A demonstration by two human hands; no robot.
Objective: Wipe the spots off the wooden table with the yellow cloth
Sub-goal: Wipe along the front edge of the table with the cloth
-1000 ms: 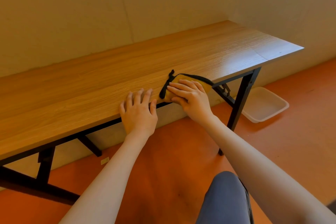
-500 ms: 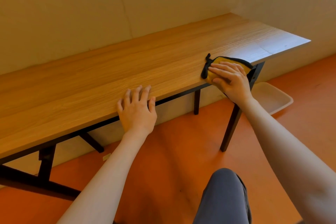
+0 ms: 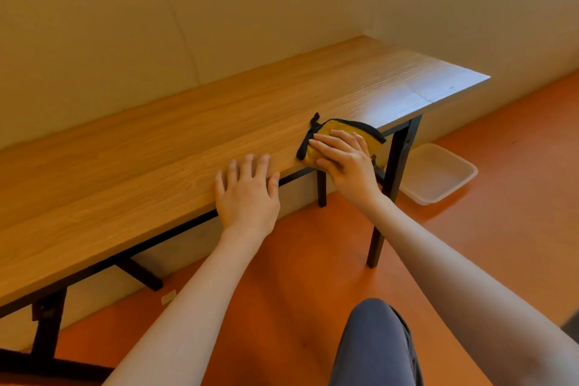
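A long wooden table (image 3: 175,147) with black metal legs runs along the wall. The yellow cloth (image 3: 340,130), folded and edged in black, lies at the table's near edge toward the right end. My right hand (image 3: 344,160) presses flat on the cloth, fingers spread over it, covering most of it. My left hand (image 3: 247,191) rests palm down on the near edge of the table, left of the cloth, holding nothing. A small dark mark (image 3: 451,87) shows near the far right corner.
A white plastic tub (image 3: 438,172) sits on the orange floor under the right end of the table. My knee in grey trousers (image 3: 372,345) is at the bottom. A beige wall stands right behind the table.
My right hand slid the cloth right along the near edge toward the table's end, then back left a little. My left hand stayed planted on the edge.
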